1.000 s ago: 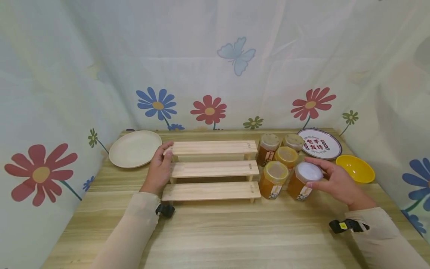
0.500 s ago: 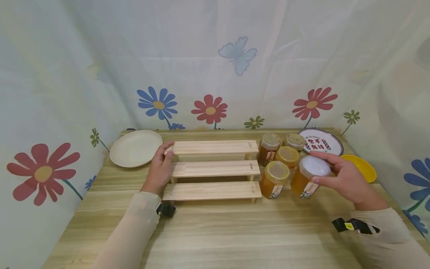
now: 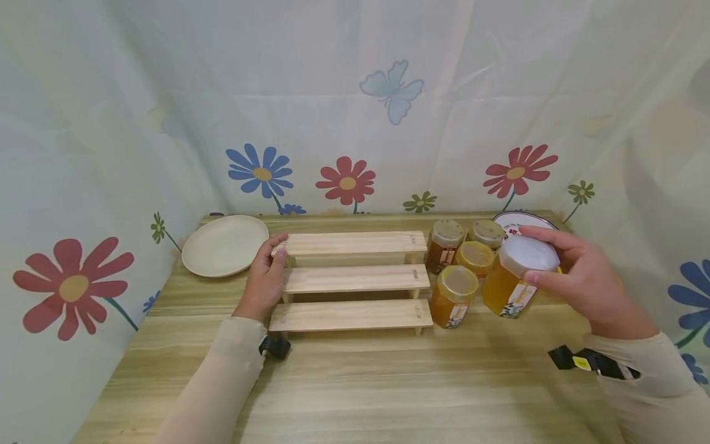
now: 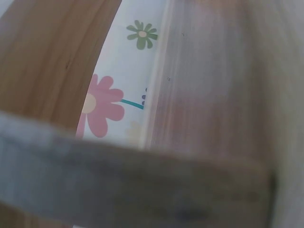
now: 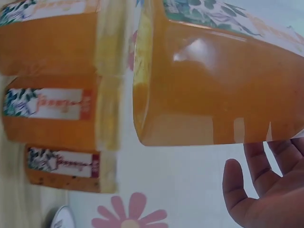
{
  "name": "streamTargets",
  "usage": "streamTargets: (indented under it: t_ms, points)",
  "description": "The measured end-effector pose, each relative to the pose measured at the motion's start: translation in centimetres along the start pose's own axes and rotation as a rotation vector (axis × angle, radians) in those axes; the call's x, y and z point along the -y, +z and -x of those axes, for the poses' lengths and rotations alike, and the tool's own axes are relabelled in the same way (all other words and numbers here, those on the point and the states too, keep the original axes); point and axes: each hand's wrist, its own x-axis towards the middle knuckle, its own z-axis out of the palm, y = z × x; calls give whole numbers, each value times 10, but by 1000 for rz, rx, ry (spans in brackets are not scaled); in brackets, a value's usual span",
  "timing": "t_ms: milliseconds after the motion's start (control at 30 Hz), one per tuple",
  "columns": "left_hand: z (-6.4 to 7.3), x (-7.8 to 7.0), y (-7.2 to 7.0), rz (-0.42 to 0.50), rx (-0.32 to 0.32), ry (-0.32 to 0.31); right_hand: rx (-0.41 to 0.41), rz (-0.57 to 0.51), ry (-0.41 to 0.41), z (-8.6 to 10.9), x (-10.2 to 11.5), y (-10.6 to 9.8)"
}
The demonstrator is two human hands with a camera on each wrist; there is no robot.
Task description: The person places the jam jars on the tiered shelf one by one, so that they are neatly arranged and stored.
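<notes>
My right hand grips a honey jar by its white lid, thumb at the near side and fingers on the far side. The jar is tilted and held above the table; in the right wrist view its amber body looms large, with several fingers below. My left hand holds the left end of the top board of a three-step wooden stand. Boards of the stand fill the left wrist view, where the left hand is not plainly seen. Beside the stand's right end is a yellow-lidded honey jar.
Behind that jar stand another yellow-lidded jar, a dark amber jar and a pale-lidded jar. A printed plate lies at the back right, partly hidden. A cream plate lies at the back left. Floral cloth surrounds the table.
My right hand has lifted the honey jar off the table and moved it up and to the right, tilting it. The left hand and the stand stay put.
</notes>
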Motion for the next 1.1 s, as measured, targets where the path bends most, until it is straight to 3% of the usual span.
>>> streamTargets:
  t_ms: [267, 467, 633, 800, 1100]
  points:
    - [1, 2, 0, 6, -6, -23, -27, 28, 15, -11, 32, 8]
    - [1, 3, -1, 10, -3, -22, -14, -75, -47, -29, 45, 23]
    - [0, 2, -2, 21, 10, -4, 6, -118, -12, -44, 52, 34]
    - [1, 1, -1, 21, 16, 2, 7, -94, 23, -58, 57, 48]
    - [2, -2, -1, 18, 16, 0, 33, 27, 2, -82, 54, 65]
